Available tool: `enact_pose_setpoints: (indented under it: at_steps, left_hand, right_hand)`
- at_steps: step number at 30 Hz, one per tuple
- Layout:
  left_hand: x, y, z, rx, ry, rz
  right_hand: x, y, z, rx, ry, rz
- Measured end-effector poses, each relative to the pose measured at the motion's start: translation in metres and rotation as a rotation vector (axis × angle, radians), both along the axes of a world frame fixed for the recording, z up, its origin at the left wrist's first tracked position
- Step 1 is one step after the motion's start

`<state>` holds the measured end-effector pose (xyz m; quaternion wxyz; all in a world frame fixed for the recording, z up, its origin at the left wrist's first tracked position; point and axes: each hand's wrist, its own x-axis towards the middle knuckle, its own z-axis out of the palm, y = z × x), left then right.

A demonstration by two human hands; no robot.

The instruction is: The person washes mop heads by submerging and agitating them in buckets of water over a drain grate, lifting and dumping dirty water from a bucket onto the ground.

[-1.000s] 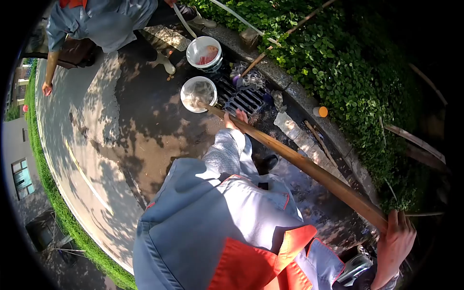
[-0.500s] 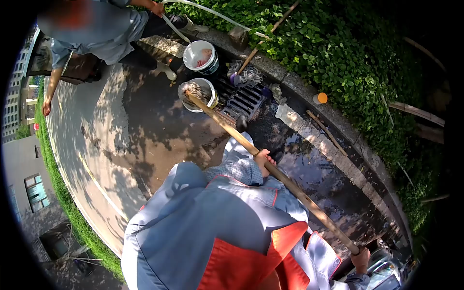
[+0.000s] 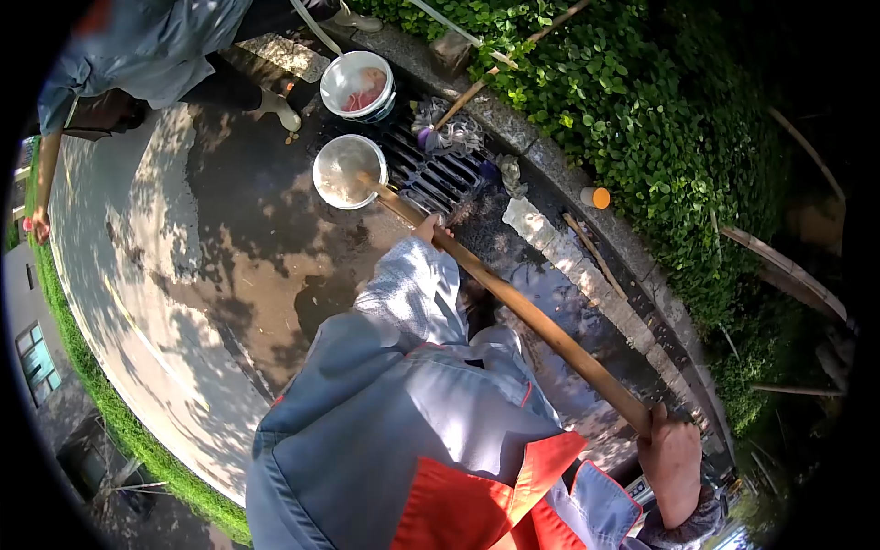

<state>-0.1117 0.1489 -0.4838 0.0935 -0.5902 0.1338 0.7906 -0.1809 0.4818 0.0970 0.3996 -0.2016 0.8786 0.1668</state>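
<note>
My left hand (image 3: pixel 433 233) is wrapped round the lower part of a mop's wooden handle (image 3: pixel 532 316). The upper end of that handle is in the closed fist of my right hand (image 3: pixel 674 458), at the lower right. The mop's lower end reaches down into a white bucket (image 3: pixel 323 188) holding murky, greyish water; the mop head is hidden in it. Just beyond stands a second white bucket (image 3: pixel 332 103) with something reddish inside. Beside both buckets lies a drain grate (image 3: pixel 440 183).
Another mop (image 3: pixel 454 128) lies on the grate's far edge, its stick leaning over the curb (image 3: pixel 509 128). An orange-lidded container (image 3: pixel 598 197) sits by the hedge (image 3: pixel 642 110). At upper left stands a co-worker (image 3: pixel 156 46) near a pale hose (image 3: pixel 316 27). The pavement is wet.
The mop head, held above the near bucket before, has gone down into it. My left hand has moved up and left in view, nearer the bucket. The view has shifted slightly.
</note>
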Motion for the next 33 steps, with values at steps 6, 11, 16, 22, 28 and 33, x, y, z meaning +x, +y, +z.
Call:
enact_pose_setpoints:
  at_steps: [6,11,16,22,28,33]
  left_hand:
    - [-0.028,-0.047,0.064,0.124,-0.046,0.3]
    - [0.019,0.01,-0.011,0.199,0.213,0.3]
    - [0.045,0.16,0.112,0.042,-0.145,0.203]
    - [0.077,0.278,0.209,0.096,-0.101,0.133]
    - [0.076,0.352,0.295,0.258,-0.064,0.009]
    - [0.072,0.397,0.305,0.247,-0.012,-0.035]
  right_hand:
    - [-0.006,-0.04,0.004,-0.091,0.086,0.006]
    - [0.042,0.097,-0.026,0.0,0.04,-0.168]
    - [0.139,0.309,-0.074,0.009,0.213,-0.338]
    - [0.241,0.511,-0.136,-0.091,0.366,-0.432]
    - [0.3,0.632,-0.152,-0.136,0.481,-0.505]
    - [0.286,0.594,-0.078,-0.012,0.357,-0.569]
